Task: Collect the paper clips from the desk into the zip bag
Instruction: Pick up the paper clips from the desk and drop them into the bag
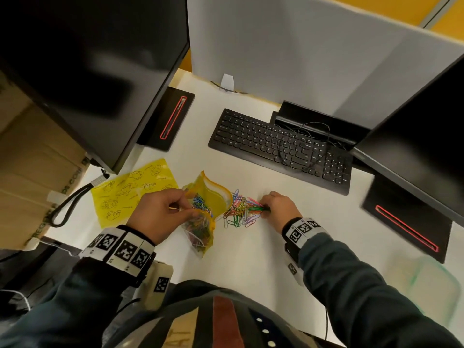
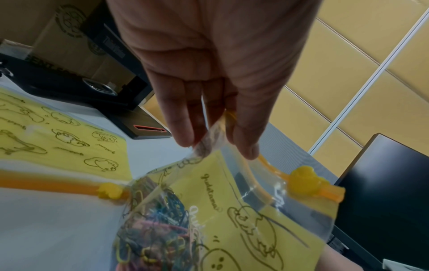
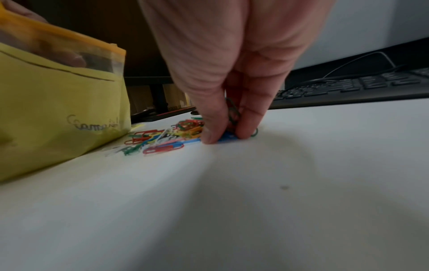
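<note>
We see a soft yellow plastic zip bag (image 1: 204,209) with a clear window, standing open on the smooth white worktop (image 1: 251,247). Our left hand (image 1: 160,214) pinches its orange rim. Thin coloured wire paper clips (image 1: 241,209) lie just beside it, some inside. Our right hand (image 1: 278,209) fingers (image 3: 246,117) are curled, pinching a few clips.

My left hand (image 1: 160,213) pinches the rim of the yellow zip bag (image 1: 208,197), mouth open, coloured clips inside. My right hand (image 1: 278,209) grips several paper clips (image 1: 241,209) at the loose pile's edge on the white desk (image 1: 251,259). Keyboard (image 1: 281,146) behind.
</note>
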The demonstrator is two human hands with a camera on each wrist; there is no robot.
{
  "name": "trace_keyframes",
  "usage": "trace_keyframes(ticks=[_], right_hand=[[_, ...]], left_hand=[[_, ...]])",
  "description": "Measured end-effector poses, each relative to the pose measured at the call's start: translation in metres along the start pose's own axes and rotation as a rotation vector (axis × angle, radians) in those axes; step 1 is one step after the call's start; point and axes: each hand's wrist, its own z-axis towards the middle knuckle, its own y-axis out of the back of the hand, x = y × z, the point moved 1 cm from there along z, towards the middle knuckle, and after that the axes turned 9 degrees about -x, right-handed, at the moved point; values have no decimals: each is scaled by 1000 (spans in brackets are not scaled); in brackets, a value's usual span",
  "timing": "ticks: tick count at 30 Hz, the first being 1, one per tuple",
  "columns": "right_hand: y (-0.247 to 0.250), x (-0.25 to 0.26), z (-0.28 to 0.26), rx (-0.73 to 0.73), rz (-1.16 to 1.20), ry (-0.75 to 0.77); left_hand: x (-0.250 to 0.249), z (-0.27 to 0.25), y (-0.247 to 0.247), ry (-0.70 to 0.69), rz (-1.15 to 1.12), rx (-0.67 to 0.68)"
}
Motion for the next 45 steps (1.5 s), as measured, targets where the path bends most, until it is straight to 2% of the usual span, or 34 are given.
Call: trace_keyframes(ticks=[6, 12, 17, 22, 25, 30, 33, 36, 39, 40, 42, 43, 45], right_hand=[[-2, -10, -15, -47, 48, -74], [10, -15, -26, -160, 247, -165], [45, 9, -34, -294, 487, -209], [84, 53, -36, -321, 506, -52], [95, 78, -33, -281, 276, 114], [77, 119, -24, -88, -177, 350], [64, 135, -25, 18, -151, 413], [58, 127, -28, -68, 165, 316], [52, 88, -30, -243, 335, 57], [48, 69, -31, -224, 302, -43], [34, 33, -38, -33, 168, -226], [26, 19, -42, 69, 112, -278], [13, 4, -48, 136, 76, -305]], left_hand=[[2, 0, 1, -18, 17, 10], [2, 1, -1, -22, 41, 32], [-3, 1, -1, -51, 62, 42], [-6, 1, -3, -34, 43, 55], [-8, 0, -4, -43, 50, 62], [-7, 0, -4, -49, 67, 62], [-8, -3, -4, -57, 100, 41], [-6, -3, -3, -50, 97, 17], [-2, -4, 0, -32, 57, 26], [0, -4, 1, -32, 51, 22], [1, -5, 4, -22, 45, 10], [2, -5, 5, -14, 36, 9], [4, -3, 6, -3, 19, 13]])
